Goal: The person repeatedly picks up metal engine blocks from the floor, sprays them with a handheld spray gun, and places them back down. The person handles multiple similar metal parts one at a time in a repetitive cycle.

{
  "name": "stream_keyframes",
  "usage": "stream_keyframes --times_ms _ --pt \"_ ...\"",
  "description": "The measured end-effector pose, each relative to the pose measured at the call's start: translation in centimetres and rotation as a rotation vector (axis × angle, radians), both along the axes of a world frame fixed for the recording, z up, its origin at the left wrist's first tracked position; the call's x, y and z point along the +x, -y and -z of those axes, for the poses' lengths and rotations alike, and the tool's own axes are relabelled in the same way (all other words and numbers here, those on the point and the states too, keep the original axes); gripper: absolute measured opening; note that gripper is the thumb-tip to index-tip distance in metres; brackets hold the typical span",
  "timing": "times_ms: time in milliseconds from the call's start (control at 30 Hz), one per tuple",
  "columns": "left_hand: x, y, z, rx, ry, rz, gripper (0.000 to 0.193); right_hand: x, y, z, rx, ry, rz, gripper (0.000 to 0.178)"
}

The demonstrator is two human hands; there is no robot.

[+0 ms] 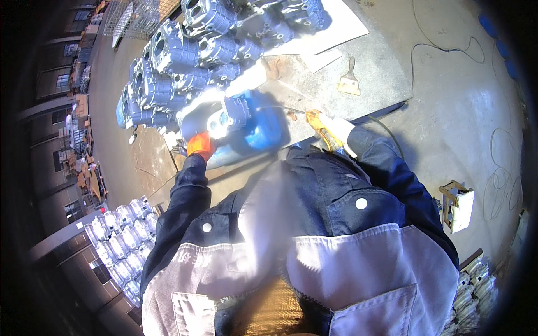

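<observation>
In my orange-gloved left hand (200, 146) is a grey metal casting (237, 110), gripped by its near left side. The part is held over a blue plastic container (262, 126) at the table's near edge. My right hand (334, 126), in a white and orange glove, is closed around an air blow gun (328, 141) with a yellowish handle. Its long thin nozzle (278, 107) reaches left toward the casting; whether the tip touches it I cannot tell. Glare washes out part of the casting.
Rows of similar castings (174, 50) crowd the table's far left. A flat brush (348, 79) lies on the grey tabletop (386, 73). A hose (395, 137) hangs by my right arm. More shiny castings (123, 238) stand at lower left, and a small box (459, 204) at right.
</observation>
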State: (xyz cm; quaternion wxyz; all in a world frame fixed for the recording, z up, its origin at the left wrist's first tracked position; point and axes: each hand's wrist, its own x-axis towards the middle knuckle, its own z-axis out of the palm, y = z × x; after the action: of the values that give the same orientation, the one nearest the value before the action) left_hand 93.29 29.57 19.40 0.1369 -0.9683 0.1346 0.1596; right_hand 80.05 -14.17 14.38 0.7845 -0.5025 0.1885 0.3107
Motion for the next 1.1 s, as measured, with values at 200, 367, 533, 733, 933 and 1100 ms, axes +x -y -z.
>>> stream_keyframes --times_ms 200,367,533,733,933,1100 --pt "0.4 5.3 0.2 -0.072 0.012 -0.218 0.046 -1.1 3.0 4.4 0.303 -0.239 0.038 0.04" --pt "1.1 3.0 2.2 -0.62 -0.009 -0.355 0.044 -0.5 4.6 6.1 0.381 -0.175 0.293 0.041" --pt "-2.1 -2.4 4.6 -0.846 -0.286 -0.571 0.068 -0.1 3.9 3.8 0.437 0.032 0.155 0.041" --pt "-6.9 1.6 3.3 -0.139 -0.112 -0.32 0.051 1.5 1.5 6.2 0.339 -0.072 0.029 0.04" --pt "-7.4 4.2 1.5 -0.137 -0.016 -0.313 0.042 2.7 0.6 7.4 0.072 0.151 -0.112 0.047" --pt "-7.4 3.7 2.4 -0.106 -0.024 -0.367 0.039 3.0 0.1 7.1 -0.108 0.113 -0.189 0.053"
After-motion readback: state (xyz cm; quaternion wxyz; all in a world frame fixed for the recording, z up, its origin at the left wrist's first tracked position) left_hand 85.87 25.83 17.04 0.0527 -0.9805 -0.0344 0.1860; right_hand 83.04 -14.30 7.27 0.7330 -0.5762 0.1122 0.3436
